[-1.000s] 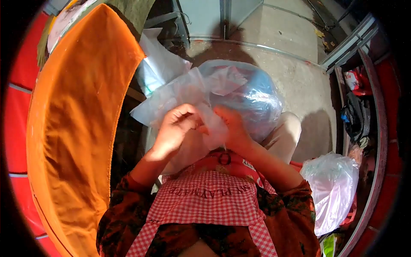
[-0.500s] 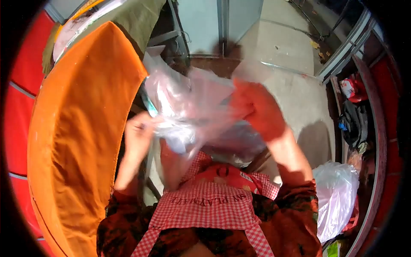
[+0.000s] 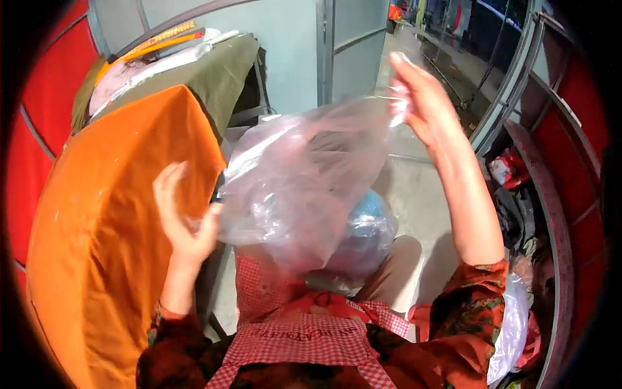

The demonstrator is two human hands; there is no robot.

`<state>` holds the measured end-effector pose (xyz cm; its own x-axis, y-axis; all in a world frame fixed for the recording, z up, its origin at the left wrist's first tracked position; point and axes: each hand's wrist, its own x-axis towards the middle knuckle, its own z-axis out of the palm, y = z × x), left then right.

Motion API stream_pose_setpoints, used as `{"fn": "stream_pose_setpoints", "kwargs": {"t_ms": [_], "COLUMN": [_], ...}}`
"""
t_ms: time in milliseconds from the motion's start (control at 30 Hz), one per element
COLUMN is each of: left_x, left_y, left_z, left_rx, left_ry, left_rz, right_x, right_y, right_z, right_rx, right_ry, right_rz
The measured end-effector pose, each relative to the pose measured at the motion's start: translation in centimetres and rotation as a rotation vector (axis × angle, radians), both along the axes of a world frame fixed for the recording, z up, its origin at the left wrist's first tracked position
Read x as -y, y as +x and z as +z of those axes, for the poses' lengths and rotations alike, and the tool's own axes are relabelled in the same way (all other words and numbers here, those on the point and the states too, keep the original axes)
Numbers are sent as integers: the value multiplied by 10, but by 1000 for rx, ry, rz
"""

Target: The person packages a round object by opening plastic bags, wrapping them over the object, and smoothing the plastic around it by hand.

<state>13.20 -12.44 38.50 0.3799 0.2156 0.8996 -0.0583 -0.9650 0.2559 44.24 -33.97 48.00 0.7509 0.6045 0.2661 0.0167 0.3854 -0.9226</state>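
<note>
A clear plastic bag (image 3: 298,175) is spread out in front of me, somewhat blurred by motion. My right hand (image 3: 418,97) is raised at the upper right, its fingers closed on a gathered edge of that bag. On the other side, my left hand (image 3: 184,217) has its fingers apart, with the thumb by the bag's left edge; whether it touches the plastic I cannot tell. Behind and below the sheer plastic, a second, bulging clear bag (image 3: 369,236) with something bluish in it sits near my knees.
An orange cloth-covered surface (image 3: 123,227) runs along my left. Behind it stands a table with an olive cloth (image 3: 233,71) and several items on top. A shelf (image 3: 551,220) on the right holds dark and red things, with a whitish plastic bag (image 3: 512,330) nearby.
My right hand has risen up and away, stretching the plastic bag. My left hand has moved leftward and its fingers have spread. The view has tilted upward.
</note>
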Motion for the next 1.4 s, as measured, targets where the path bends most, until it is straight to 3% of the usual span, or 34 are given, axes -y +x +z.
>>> {"fn": "stream_pose_setpoints", "kwargs": {"t_ms": [67,133,200,233,333,367,433,467,500,567,600,633,667,733,800,867,900,933,1000,1033,1067,1167,1267,1400], "left_x": [32,41,1,-26,-71,-64,-55,-54,-57,-102,-122,-123,-120,-113,-88,-66,-68,-82,-133,-141,-126,-109,-97,-96], "left_y": [24,58,92,104,106,98,94,94,96,116,128,125,115,79,20,14,38,71,116,110,91,80,109,155], "left_z": [30,46,48,44,62,78,90,98,107,126,137,164,200,243,275,212,165,108,-34,-102,-120,-100,-66,-27], "left_rx": [-160,-237,-266,-239,-122,-185,-208,-211,-374,-509,-589,-521,-455,103,473,627,488,141,-1026,-1397,-1475,-1121,-662,-495], "left_ry": [72,206,282,169,-24,-102,74,166,178,287,334,305,275,369,583,662,603,526,319,266,238,154,15,-49], "left_rz": [-106,95,194,172,-52,-153,-74,-32,88,273,368,429,491,326,105,163,244,322,368,301,261,246,38,-39], "right_x": [-28,-47,-54,-55,-54,-50,-49,-48,-45,-31,-21,-20,-8,39,97,119,112,93,61,68,75,65,32,7], "right_y": [-24,-57,-77,-82,-51,-39,1,37,76,132,148,172,131,64,-11,-55,-57,-44,10,18,10,27,58,89], "right_z": [22,38,50,54,33,28,5,-12,-21,-5,29,58,112,197,200,143,96,38,-97,-149,-174,-154,-107,-65], "right_rx": [64,328,491,567,1529,1535,1391,1354,1312,1155,1319,1252,1191,1461,1542,1582,1592,1579,1464,1374,1264,1116,1141,1078], "right_ry": [-97,-144,-191,-215,-282,-619,-1007,-1199,-1386,-1413,-1326,-1088,-747,-186,81,50,-87,-285,-697,-934,-1102,-1173,-982,-703], "right_rz": [124,261,279,286,-349,-464,-567,-522,-484,-462,-616,-1008,-1161,-1286,-1300,-1347,-1299,-1141,-606,-339,-135,-215,-532,-820]}}
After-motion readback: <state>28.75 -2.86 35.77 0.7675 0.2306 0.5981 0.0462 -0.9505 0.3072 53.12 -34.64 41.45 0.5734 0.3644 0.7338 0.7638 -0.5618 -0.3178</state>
